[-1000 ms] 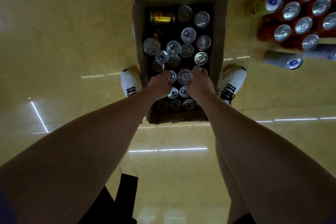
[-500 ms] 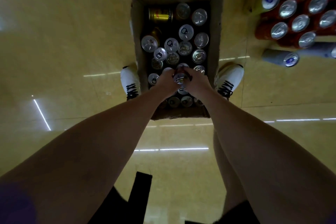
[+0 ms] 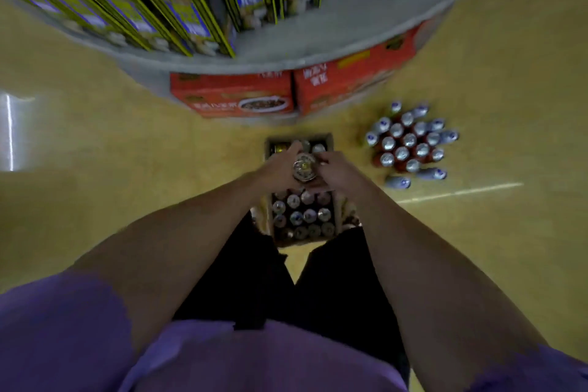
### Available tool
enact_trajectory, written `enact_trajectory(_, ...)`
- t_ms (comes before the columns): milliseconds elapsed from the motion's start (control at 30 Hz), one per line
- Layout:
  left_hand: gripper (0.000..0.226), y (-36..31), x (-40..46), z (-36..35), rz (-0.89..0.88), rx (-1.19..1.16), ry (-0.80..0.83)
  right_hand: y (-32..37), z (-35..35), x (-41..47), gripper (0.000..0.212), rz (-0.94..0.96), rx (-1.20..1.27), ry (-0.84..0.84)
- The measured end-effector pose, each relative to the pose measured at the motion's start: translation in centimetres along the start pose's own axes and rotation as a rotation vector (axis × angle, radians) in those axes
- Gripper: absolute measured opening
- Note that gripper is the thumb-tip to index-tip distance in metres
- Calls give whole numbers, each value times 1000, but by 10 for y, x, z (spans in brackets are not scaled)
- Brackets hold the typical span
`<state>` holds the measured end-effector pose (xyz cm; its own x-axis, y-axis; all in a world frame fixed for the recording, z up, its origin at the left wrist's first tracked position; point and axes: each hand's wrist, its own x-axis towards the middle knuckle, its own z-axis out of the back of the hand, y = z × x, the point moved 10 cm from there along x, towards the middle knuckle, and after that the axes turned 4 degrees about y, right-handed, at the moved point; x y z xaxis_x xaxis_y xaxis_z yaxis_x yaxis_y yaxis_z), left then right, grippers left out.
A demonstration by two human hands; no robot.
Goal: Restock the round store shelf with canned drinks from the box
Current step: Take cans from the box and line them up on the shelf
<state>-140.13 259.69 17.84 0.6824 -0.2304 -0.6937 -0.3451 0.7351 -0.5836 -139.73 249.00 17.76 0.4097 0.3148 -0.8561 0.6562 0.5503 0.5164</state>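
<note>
Both arms extended; left hand point(image 3: 280, 165) and right hand point(image 3: 337, 172) curl around can point(image 3: 303, 167) above box point(image 3: 331, 140).

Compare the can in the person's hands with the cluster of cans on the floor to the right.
The held can is lifted above the cardboard box, gripped between the left hand and right hand; the floor cluster stands untouched on the floor. The held can is single; the cluster holds many, red-bodied inside, pale ones at the edge. Both show silvery tops.
</note>
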Motion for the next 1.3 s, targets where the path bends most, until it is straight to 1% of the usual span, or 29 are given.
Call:
enact_trajectory(67,83,-40,-31,34,-72,38,-30,42,6,-48,26,59,11,1)
enact_trajectory(133,81,-76,-57,66,-140,65,-61,75,15,-92,20,93,3,-12)
enact_trajectory(233,69,-124,-94,106,-207,135,-97,113,28,-148,25,127,-4,-51)
enact_trajectory(333,66,-165,-125,141,-259,107,-144,144,37,-193,27,158,-34,-81)
enact_trajectory(500,63,-225,-161,173,-290,80,-118,179,69,-255,31,226,-149,-130)
enact_trajectory(600,60,-255,-179,179,-307,-60,-93,194,95,-289,31,323,-160,-189)
enact_trajectory(700,57,-287,-199,183,-352,-267,-114,205,122,-326,33,432,-83,-205)
enact_trajectory(767,62,-310,-210,189,-389,-357,-149,214,136,-345,36,491,-44,-174)
enact_trajectory(867,45,-346,-231,200,-439,-463,-265,232,159,-373,38,598,-2,-200)
enact_trajectory(900,43,-357,-239,203,-450,-497,-303,239,165,-382,38,633,25,-220)
enact_trajectory(967,45,-376,-252,211,-478,-531,-372,251,172,-398,37,707,95,-221)
enact_trajectory(1067,55,-397,-268,223,-490,-537,-451,263,178,-419,37,792,199,-197)
enact_trajectory(1167,44,-416,-280,231,-510,-556,-475,274,185,-435,27,877,242,-183)
enact_trajectory(1233,32,-427,-290,235,-517,-598,-502,282,188,-444,14,925,203,-176)
enact_trajectory(1267,30,-430,-294,238,-513,-613,-521,284,189,-449,13,938,172,-176)
enact_trajectory(1300,33,-431,-297,242,-503,-618,-539,286,190,-452,19,944,139,-182)
